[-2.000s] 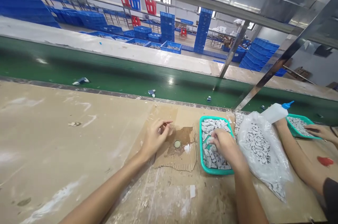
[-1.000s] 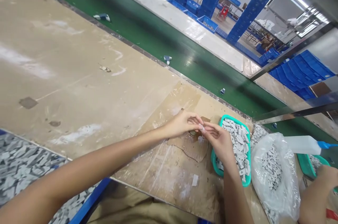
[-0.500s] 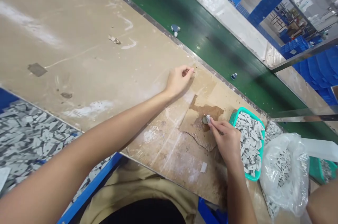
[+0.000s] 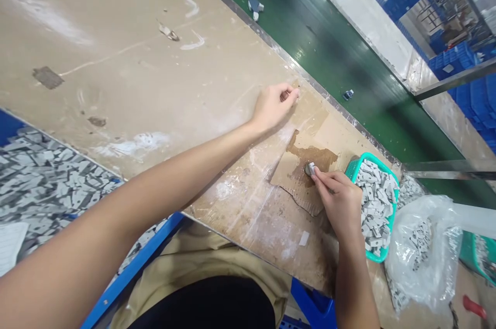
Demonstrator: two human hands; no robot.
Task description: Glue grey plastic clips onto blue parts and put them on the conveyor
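My right hand [image 4: 341, 200] pinches a small white piece [image 4: 311, 166] at a small round dish [image 4: 308, 169] that sits on a stained piece of cardboard [image 4: 289, 174]. Farther up the bench, near its metal edge, my left hand [image 4: 276, 106] has thumb and fingertips pressed together; whatever they hold, if anything, is too small to make out. Just right of my right hand stands a green basket [image 4: 394, 205] full of white and grey pieces [image 4: 374, 200].
Beyond the bench [image 4: 127, 86] runs a green conveyor [image 4: 310, 34] with a few small parts on it. A clear plastic bag [image 4: 437, 272] of small pieces lies at the right. A large heap of grey pieces [image 4: 50, 179] fills a bin at the lower left. Blue crates [image 4: 453, 60] stand behind.
The view has shifted slightly. The white piece in my right hand now covers more of the dish. A person's arm at the lower right is gone, and a red object shows there.
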